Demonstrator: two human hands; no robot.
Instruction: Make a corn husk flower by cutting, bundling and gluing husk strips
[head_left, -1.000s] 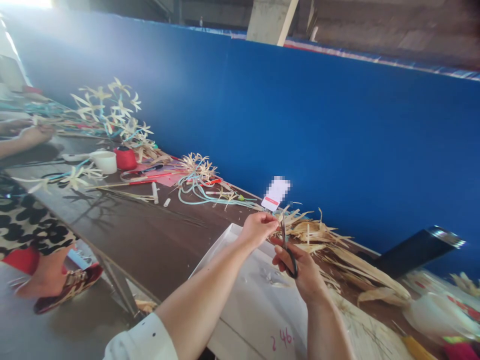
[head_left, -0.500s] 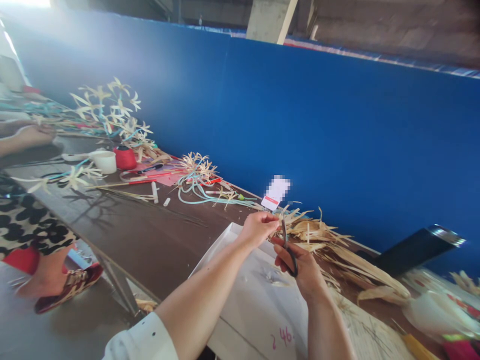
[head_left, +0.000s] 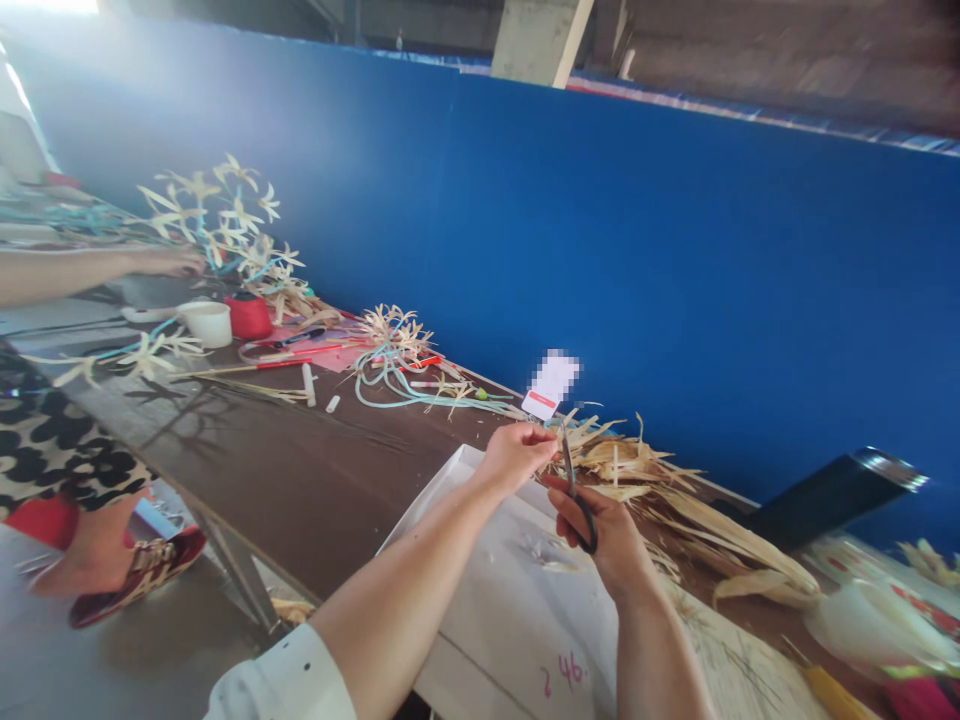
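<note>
My right hand (head_left: 606,535) grips a pair of scissors (head_left: 579,505) with dark handles, the blades pointing up and away from me. Close beside it, my left hand (head_left: 521,455) is closed in a pinch near the blades; what sits between its fingertips is too small to make out. Both hands are over a shallow white box lid (head_left: 457,480). Just beyond them lie pale dried husk strips (head_left: 622,455). A white card with a red band (head_left: 540,403) stands behind my left hand.
A co-worker's arm (head_left: 97,270) reaches in from the left. Husk flowers (head_left: 240,215), a white cup (head_left: 206,323), a red thread spool (head_left: 249,316) and blue cords (head_left: 397,400) lie along the table (head_left: 300,470). At right are a black bottle (head_left: 832,495) and a white container (head_left: 862,615). A blue wall (head_left: 637,250) rises behind.
The co-worker's arm at left has stretched further right, towards the husk flowers. My hands and the scissors have barely moved.
</note>
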